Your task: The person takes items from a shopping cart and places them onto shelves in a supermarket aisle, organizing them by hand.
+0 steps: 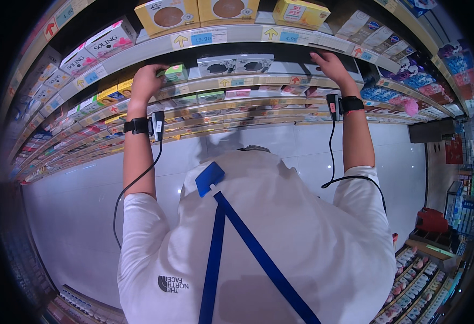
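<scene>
My left hand [147, 83] reaches onto a middle shelf. Its fingers are at the left side of a small green box [175, 73]; whether they grip it is hidden. To the right of that box stand two white-and-grey boxes [235, 65], each with a dark round picture. My right hand [333, 69] is over the right part of the same shelf, by a bare white stretch of shelf surface [287, 68]. Its thumb and forefinger are apart, with nothing visible between them; the other fingers are partly hidden. Black straps with small devices circle both wrists.
The shelf edge above [245, 35] carries price tags and yellow boxes [225, 11]. White soap boxes [111, 40] with pink flowers stand upper left. Lower shelves hold several more packages. Packs in blue and purple [407, 75] fill the right side. Pale floor tiles [261, 137] lie below.
</scene>
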Action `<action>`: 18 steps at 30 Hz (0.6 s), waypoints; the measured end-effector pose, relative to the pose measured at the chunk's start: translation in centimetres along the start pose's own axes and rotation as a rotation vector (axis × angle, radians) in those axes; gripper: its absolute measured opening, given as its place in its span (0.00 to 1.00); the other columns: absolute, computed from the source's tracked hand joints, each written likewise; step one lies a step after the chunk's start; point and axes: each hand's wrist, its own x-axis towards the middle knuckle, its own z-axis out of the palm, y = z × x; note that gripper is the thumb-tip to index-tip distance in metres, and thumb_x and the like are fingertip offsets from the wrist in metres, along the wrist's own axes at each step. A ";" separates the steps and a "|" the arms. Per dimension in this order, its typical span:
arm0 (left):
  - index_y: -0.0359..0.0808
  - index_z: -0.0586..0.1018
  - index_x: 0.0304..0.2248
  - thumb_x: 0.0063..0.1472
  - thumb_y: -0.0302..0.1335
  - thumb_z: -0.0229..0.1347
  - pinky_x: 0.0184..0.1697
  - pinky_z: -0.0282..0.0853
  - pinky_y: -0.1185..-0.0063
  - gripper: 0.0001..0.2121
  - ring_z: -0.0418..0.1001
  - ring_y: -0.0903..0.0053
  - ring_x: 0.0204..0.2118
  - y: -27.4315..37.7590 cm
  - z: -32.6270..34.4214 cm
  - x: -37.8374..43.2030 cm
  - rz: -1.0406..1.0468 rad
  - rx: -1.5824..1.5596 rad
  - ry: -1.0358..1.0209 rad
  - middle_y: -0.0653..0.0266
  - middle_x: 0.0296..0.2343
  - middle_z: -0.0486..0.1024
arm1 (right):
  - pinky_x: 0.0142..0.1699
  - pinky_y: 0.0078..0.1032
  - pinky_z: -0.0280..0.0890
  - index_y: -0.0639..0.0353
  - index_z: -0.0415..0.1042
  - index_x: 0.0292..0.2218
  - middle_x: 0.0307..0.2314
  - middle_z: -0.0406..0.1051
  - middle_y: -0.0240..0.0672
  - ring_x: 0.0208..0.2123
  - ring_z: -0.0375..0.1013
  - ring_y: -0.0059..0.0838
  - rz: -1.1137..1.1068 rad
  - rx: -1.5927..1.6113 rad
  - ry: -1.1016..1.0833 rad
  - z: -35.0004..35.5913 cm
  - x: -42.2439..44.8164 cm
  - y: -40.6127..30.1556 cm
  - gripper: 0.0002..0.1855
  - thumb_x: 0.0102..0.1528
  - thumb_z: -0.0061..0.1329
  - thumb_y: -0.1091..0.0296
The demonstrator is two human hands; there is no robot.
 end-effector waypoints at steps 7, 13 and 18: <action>0.40 0.77 0.45 0.49 0.29 0.57 0.47 0.68 0.70 0.20 0.73 0.57 0.43 2.5 -0.3 0.8 0.067 0.084 -0.050 0.51 0.39 0.76 | 0.44 0.25 0.68 0.57 0.68 0.51 0.42 0.71 0.36 0.46 0.71 0.28 0.087 0.030 0.072 -1.8 -2.3 2.9 0.23 0.61 0.43 0.53; 0.30 0.74 0.45 0.59 0.42 0.53 0.49 0.65 0.71 0.23 0.71 0.51 0.44 7.9 3.2 2.6 0.154 -0.401 0.093 0.44 0.39 0.75 | 0.36 0.24 0.68 0.61 0.72 0.46 0.30 0.74 0.36 0.32 0.71 0.24 -0.040 0.003 0.252 -1.6 -2.5 3.1 0.21 0.59 0.46 0.55; 0.27 0.74 0.44 0.59 0.45 0.51 0.47 0.64 0.71 0.25 0.71 0.48 0.44 9.9 6.6 3.5 -0.148 -0.540 0.050 0.40 0.37 0.75 | 0.39 0.25 0.66 0.61 0.71 0.47 0.33 0.75 0.38 0.33 0.72 0.27 -0.027 0.012 0.290 -1.3 -2.6 1.9 0.20 0.59 0.46 0.56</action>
